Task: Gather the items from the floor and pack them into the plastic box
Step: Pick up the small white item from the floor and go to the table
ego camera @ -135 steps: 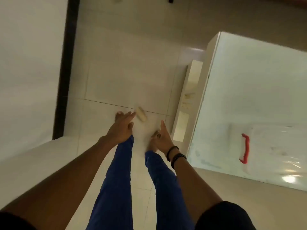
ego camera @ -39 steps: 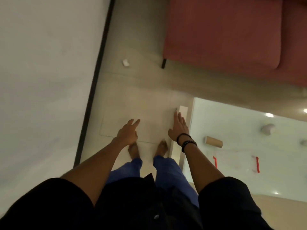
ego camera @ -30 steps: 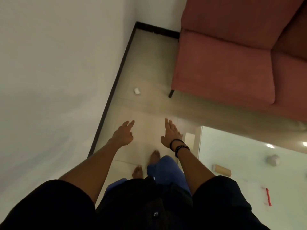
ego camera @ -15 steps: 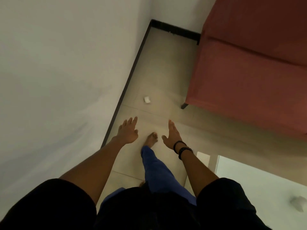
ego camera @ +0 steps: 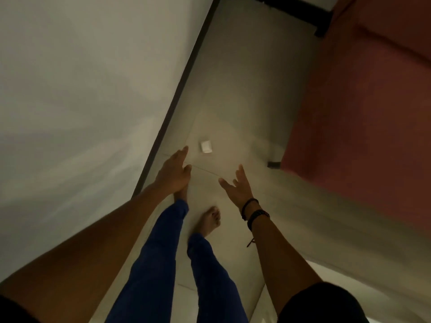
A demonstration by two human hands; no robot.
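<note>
Small white item [ego camera: 206,146], perhaps blurred plastic, beyond spread, empty left hand [ego camera: 174,172] and right hand [ego camera: 237,188].

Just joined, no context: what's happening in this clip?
A barefoot person is reaching toward a small white item lying on the tiled floor between the wall and a red sofa. Both hands are open and empty: the left hand is nearest the item, not touching it; the right hand trails beside it. No plastic box is in view.

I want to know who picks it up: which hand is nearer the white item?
The left hand; its fingertips almost reach the white item, while the right hand is further back.
</note>
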